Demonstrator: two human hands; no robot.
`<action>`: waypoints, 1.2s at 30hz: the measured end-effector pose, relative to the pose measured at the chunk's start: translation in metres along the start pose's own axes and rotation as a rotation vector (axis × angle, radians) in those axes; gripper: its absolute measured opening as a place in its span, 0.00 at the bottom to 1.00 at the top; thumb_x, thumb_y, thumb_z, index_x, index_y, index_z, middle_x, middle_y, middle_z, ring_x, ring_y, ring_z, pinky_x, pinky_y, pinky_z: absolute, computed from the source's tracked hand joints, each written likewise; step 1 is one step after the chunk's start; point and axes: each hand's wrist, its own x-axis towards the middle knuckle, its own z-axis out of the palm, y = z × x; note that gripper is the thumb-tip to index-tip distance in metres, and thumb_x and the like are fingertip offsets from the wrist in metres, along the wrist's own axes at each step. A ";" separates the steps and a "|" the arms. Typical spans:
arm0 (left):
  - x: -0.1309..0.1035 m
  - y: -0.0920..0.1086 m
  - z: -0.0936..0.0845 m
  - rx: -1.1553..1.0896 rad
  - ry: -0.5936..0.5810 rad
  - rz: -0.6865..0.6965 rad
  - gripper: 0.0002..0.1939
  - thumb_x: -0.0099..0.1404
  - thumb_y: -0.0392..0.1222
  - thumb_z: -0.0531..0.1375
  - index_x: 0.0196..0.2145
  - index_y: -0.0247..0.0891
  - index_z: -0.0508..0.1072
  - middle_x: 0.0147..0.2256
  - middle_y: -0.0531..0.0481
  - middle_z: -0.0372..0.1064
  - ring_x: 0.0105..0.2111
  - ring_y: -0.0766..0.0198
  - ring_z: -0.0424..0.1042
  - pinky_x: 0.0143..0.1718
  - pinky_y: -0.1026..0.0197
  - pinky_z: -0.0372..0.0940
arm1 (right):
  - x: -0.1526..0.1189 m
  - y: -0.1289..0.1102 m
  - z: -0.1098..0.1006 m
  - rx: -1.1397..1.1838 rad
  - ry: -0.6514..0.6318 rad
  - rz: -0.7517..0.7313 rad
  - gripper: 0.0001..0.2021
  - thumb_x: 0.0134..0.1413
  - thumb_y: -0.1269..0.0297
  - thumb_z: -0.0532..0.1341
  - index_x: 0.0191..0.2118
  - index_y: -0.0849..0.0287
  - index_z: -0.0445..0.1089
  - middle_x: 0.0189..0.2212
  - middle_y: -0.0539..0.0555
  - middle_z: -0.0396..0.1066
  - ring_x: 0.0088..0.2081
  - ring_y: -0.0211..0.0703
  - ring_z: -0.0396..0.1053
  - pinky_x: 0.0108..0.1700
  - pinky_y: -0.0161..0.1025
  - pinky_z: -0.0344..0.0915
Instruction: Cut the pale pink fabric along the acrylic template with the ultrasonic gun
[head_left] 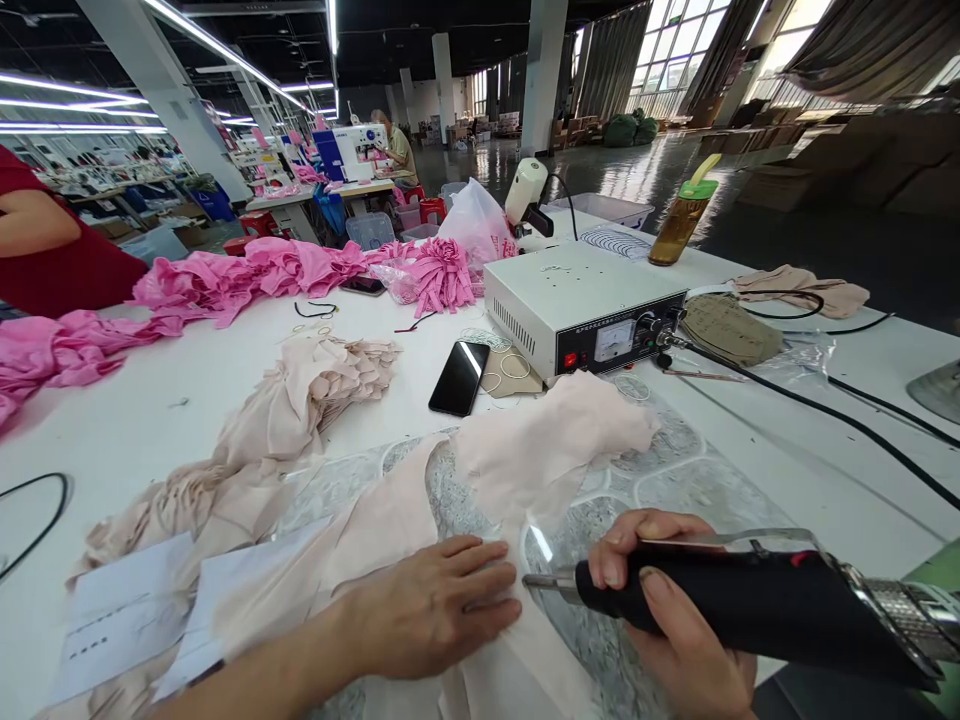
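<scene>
My left hand (pixel 442 608) lies flat, fingers stretched out, on a pale pink fabric piece (pixel 390 505). In my right hand (pixel 667 600) is a black ultrasonic hand tool (pixel 720 590), gripped around its handle. Its narrow metal tip (pixel 551 581) points left, at the fabric edge just beside my left fingertips; whether it touches the cloth I cannot tell. Under the cloth lies a grey patterned board with a clear template (pixel 667 485) on it. Further up, more pale pink fabric (pixel 555 430) is bunched over the board.
A control box (pixel 600 300) with a dial stands behind, its black cable (pixel 817 400) crossing the right side. Nearby are a phone (pixel 459 378), a bottle (pixel 682 215), beige fabric piles (pixel 300 400), paper sheets (pixel 124 610) and bright pink garments (pixel 247 275). A person in red (pixel 52 240) is at left.
</scene>
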 end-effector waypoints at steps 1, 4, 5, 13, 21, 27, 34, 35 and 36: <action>0.000 0.000 0.000 0.000 0.000 0.002 0.10 0.74 0.36 0.50 0.46 0.34 0.70 0.45 0.42 0.71 0.52 0.54 0.68 0.54 0.54 0.62 | 0.000 0.000 0.000 0.000 0.004 0.004 0.03 0.58 0.66 0.58 0.39 0.52 0.64 0.31 0.49 0.64 0.26 0.37 0.65 0.29 0.41 0.68; -0.001 -0.001 0.002 0.003 0.004 0.011 0.10 0.74 0.36 0.50 0.46 0.33 0.70 0.46 0.42 0.71 0.53 0.54 0.67 0.55 0.53 0.62 | 0.001 0.001 -0.001 0.007 0.016 -0.005 0.04 0.58 0.66 0.59 0.38 0.52 0.64 0.31 0.49 0.64 0.25 0.37 0.65 0.29 0.41 0.68; -0.002 -0.001 0.003 0.002 0.008 0.015 0.10 0.74 0.36 0.51 0.46 0.33 0.70 0.46 0.41 0.71 0.53 0.54 0.67 0.55 0.53 0.62 | 0.002 0.000 0.000 0.013 0.014 -0.008 0.04 0.58 0.67 0.59 0.38 0.52 0.64 0.30 0.49 0.64 0.25 0.37 0.65 0.29 0.41 0.68; -0.004 -0.003 0.005 -0.006 0.001 0.060 0.08 0.73 0.34 0.52 0.44 0.31 0.70 0.45 0.41 0.71 0.54 0.54 0.67 0.59 0.52 0.60 | 0.005 -0.002 -0.001 0.039 0.009 0.012 0.03 0.58 0.67 0.59 0.38 0.52 0.65 0.31 0.49 0.65 0.25 0.36 0.65 0.29 0.41 0.68; -0.003 -0.005 0.005 -0.006 -0.037 0.082 0.08 0.73 0.33 0.53 0.45 0.30 0.70 0.44 0.39 0.70 0.54 0.53 0.67 0.58 0.52 0.62 | 0.005 -0.004 -0.001 0.039 0.019 0.019 0.03 0.57 0.66 0.59 0.37 0.52 0.66 0.30 0.49 0.65 0.24 0.37 0.65 0.28 0.41 0.68; -0.002 -0.005 0.002 -0.008 -0.057 0.087 0.10 0.73 0.33 0.51 0.46 0.30 0.70 0.44 0.40 0.70 0.52 0.53 0.68 0.57 0.53 0.62 | 0.005 -0.004 0.000 0.036 0.032 0.017 0.03 0.57 0.66 0.60 0.37 0.52 0.66 0.30 0.50 0.65 0.24 0.37 0.65 0.28 0.41 0.69; 0.001 -0.004 -0.001 0.013 -0.028 0.100 0.10 0.73 0.33 0.51 0.43 0.30 0.72 0.41 0.40 0.71 0.52 0.53 0.68 0.55 0.55 0.63 | 0.003 -0.001 -0.005 0.024 0.012 0.006 0.04 0.57 0.68 0.58 0.38 0.53 0.66 0.30 0.50 0.64 0.24 0.37 0.64 0.27 0.41 0.69; 0.001 -0.004 -0.001 0.015 -0.029 0.103 0.10 0.73 0.33 0.51 0.44 0.30 0.72 0.41 0.40 0.71 0.52 0.53 0.68 0.55 0.55 0.63 | 0.003 -0.001 -0.006 0.016 0.009 0.012 0.04 0.57 0.68 0.58 0.38 0.53 0.66 0.30 0.50 0.63 0.25 0.37 0.64 0.27 0.41 0.69; 0.001 -0.004 -0.001 0.016 -0.033 0.106 0.10 0.73 0.33 0.51 0.44 0.30 0.72 0.41 0.40 0.71 0.52 0.53 0.68 0.55 0.55 0.63 | 0.003 0.000 -0.007 0.011 0.010 0.017 0.04 0.57 0.69 0.57 0.38 0.53 0.66 0.30 0.50 0.63 0.25 0.37 0.64 0.27 0.42 0.69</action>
